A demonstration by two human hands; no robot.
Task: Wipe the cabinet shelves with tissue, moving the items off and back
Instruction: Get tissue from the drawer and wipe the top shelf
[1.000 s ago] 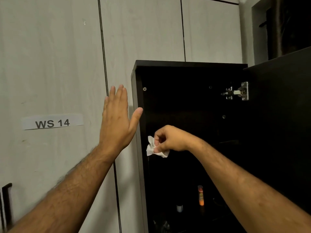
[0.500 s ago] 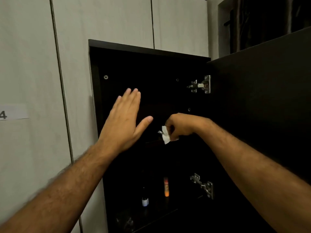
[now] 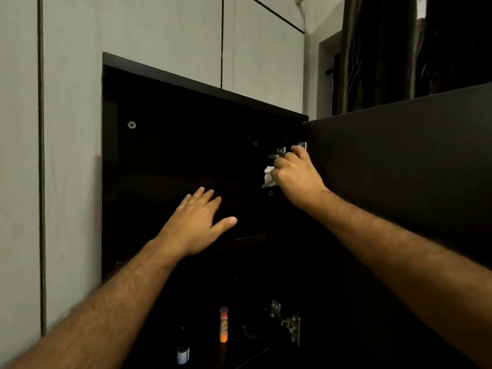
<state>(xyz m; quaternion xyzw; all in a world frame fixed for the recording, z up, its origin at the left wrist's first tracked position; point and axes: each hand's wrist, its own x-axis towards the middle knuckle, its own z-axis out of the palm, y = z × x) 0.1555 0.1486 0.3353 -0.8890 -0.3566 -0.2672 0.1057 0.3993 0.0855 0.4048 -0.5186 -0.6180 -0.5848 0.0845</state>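
Note:
A dark cabinet (image 3: 202,83) stands open in front of me, its inside almost black. My right hand (image 3: 295,177) grips a crumpled white tissue (image 3: 268,177) up at the cabinet's right inner side, just below the upper metal hinge (image 3: 279,153). My left hand (image 3: 197,225) is spread flat with straight fingers inside the upper compartment, above the front edge of a dark shelf (image 3: 245,239). Whether it touches anything I cannot tell. On the lower shelf stand an orange glue stick (image 3: 224,324) and a small dark bottle (image 3: 183,352) with a white label.
The open cabinet door (image 3: 399,161) juts toward me on the right, over my right forearm. A lower hinge (image 3: 288,320) sits near the glue stick. Pale wall panels (image 3: 66,155) flank the cabinet on the left; a dark curtain (image 3: 386,49) hangs at upper right.
My right hand has carried the tissue up and right to the upper hinge. My left hand has moved from beside the cabinet's left edge into the compartment and lowered. The view has swung right.

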